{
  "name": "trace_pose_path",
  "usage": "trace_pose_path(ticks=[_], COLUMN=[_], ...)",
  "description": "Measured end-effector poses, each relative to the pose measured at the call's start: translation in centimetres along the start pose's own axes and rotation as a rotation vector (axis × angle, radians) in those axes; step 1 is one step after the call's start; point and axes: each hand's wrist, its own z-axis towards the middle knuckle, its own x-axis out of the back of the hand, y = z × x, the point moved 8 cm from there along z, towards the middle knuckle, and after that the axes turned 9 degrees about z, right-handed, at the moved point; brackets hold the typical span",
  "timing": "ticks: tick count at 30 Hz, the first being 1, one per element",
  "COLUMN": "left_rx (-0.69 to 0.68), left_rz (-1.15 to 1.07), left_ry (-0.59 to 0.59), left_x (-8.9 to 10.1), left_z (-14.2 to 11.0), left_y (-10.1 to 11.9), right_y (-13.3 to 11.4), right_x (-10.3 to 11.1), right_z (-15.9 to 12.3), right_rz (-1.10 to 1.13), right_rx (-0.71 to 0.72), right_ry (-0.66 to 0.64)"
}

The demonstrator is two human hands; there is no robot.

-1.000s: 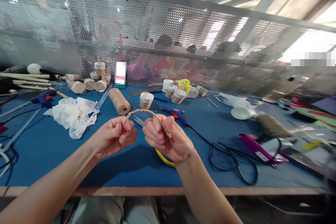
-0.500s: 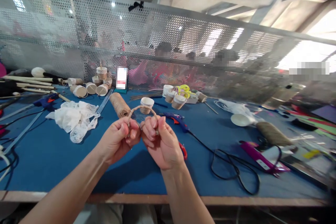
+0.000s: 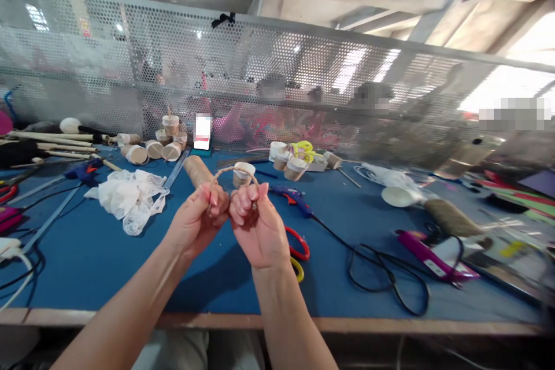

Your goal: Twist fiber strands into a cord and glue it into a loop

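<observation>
A short length of twine [image 3: 226, 170] arches between my two hands above the blue table. My left hand [image 3: 200, 208] pinches one end, its fingers curled in. The other end is gripped in my right hand [image 3: 255, 217], closed beside the left with the knuckles almost touching. Behind the left hand lies a spool of twine [image 3: 197, 170]. A small cup with a white rim [image 3: 243, 173] stands just beyond the arch. Scissors with red and yellow handles [image 3: 299, 245] lie partly hidden behind my right wrist.
A blue glue gun [image 3: 295, 198] with a looping black cord lies right of my hands. White lace [image 3: 128, 196] is heaped on the left. Several wrapped cups [image 3: 171, 150] stand before the perforated metal screen [image 3: 173, 52]. A lit phone [image 3: 202, 133] leans there. A second glue gun [image 3: 84, 171] lies far left.
Both hands have shifted slightly left and up, still holding the twine, whose arch looks a little flatter. More of the scissors now shows. The view has turned slightly left.
</observation>
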Motion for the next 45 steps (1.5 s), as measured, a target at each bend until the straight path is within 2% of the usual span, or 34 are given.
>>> trace_pose_path(ticks=[4, 9, 14, 17, 20, 24, 26, 28, 31, 34, 37, 40, 42, 45], left_rx=[0.036, 0.076, 0.079, 0.104, 0.111, -0.114, -0.198, -0.234, -0.199, -0.108, -0.015, 0.062, 0.105, 0.137], left_rz=[-0.001, 0.081, 0.226, 0.45, 0.76, 1.194, 1.379, 1.441, 1.413, 1.283, 0.969, 0.704, 0.59, 0.474], left_ry=[-0.043, -0.141, -0.111, -0.094, -0.131, -0.189, -0.228, -0.249, -0.241, -0.161, 0.009, 0.145, 0.192, 0.219], left_x=[0.1, -0.4, 0.5, 1.5, 1.4, -1.1, -2.2, -2.6, -2.1, -1.1, 0.3, 1.5, 2.0, 2.2], left_z=[0.1, -0.2, -0.3, -0.4, -0.4, 0.0, 0.1, 0.2, 0.4, 1.0, 1.7, 2.0, 1.9, 1.6], left_y=[0.1, 0.3, 0.2, 0.4, 1.5, 3.3, 2.9, 2.1, 1.0, 1.0, 1.5, 1.1, 0.6, -0.2], right_y=[0.2, -0.3, -2.1, -3.0, -3.9, -4.1, -3.8, -3.4, -2.8, -2.7, -2.9, -2.2, -1.7, -1.5], right_x=[0.0, 1.3, 2.7, 2.8, 3.4, 3.6, 3.5, 3.6, 3.9, 4.3, 4.3, 3.4, 2.7, 2.3], right_z=[0.1, 0.1, -0.3, -0.7, -0.8, -0.9, -1.0, -1.0, -0.8, -0.4, -0.6, -1.6, -2.4, -2.9], right_rz=[0.008, -0.087, -0.18, -0.304, -0.525, -0.889, -0.941, -0.889, -0.767, -0.71, -0.785, -0.939, -1.034, -1.133], right_rx=[-0.049, -0.147, -0.123, -0.1, -0.059, -0.035, -0.048, -0.084, -0.163, -0.176, -0.085, 0.013, 0.11, 0.244], right_ry=[-0.001, 0.003, 0.074, 0.061, 0.087, 0.074, 0.045, 0.044, 0.07, 0.082, 0.037, -0.09, -0.15, -0.145])
